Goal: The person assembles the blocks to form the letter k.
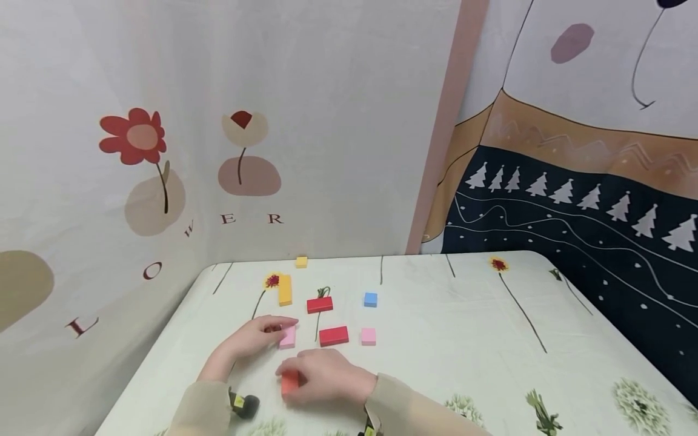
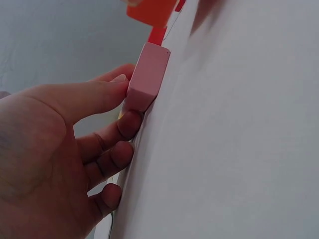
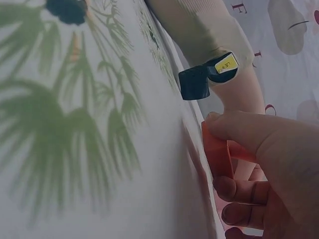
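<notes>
My left hand [image 1: 257,336] pinches a pink block [image 1: 287,337] between thumb and fingers; in the left wrist view that pink block [image 2: 148,72] stands on the cloth, its far side hidden by the fingers. Nearer to me, my right hand [image 1: 329,376] grips an orange block [image 1: 290,383] by its ends. The right wrist view shows the orange block [image 3: 217,152] between thumb and fingertips, close to the cloth. Just right of the left hand's block lies a red block [image 1: 334,336], with a second red block [image 1: 319,304] behind it.
A small pink block [image 1: 368,336] and a blue block [image 1: 371,300] lie to the right. Farther back are a long yellow block [image 1: 285,290] and a small yellow block [image 1: 302,262] near the far edge. A flower-printed cloth [image 1: 447,315] covers the table; printed curtains [image 1: 338,133] hang behind.
</notes>
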Demonstrator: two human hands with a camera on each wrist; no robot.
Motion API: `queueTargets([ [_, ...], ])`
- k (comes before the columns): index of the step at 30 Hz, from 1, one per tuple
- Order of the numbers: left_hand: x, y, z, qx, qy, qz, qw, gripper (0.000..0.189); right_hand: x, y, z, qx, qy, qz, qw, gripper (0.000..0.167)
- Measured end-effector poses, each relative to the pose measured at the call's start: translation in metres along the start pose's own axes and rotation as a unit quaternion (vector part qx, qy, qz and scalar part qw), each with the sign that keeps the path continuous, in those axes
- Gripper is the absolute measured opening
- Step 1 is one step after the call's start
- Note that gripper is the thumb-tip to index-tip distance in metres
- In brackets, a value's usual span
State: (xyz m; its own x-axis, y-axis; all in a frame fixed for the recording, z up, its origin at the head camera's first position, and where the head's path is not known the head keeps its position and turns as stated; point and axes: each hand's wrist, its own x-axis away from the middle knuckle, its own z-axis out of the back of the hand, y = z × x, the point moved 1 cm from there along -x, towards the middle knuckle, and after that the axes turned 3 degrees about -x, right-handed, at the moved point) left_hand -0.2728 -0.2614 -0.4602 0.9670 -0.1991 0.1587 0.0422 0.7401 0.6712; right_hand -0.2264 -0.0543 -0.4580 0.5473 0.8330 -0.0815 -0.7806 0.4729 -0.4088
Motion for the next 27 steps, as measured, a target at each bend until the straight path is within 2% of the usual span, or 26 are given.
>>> queueTargets([
  [12,-0.002,-0.001,0.0,0.009,-0.004,-0.007,0.9999,0.03,-0.009,0.003,-0.003,0.015,0.009,-0.006,0.9998,0.031],
  [27,0.0,-0.004,0.0,0.01,0.008,-0.019,0.9997,0.031,-0.017,0.002,-0.003,0.033,0.022,-0.006,0.9992,0.03],
])
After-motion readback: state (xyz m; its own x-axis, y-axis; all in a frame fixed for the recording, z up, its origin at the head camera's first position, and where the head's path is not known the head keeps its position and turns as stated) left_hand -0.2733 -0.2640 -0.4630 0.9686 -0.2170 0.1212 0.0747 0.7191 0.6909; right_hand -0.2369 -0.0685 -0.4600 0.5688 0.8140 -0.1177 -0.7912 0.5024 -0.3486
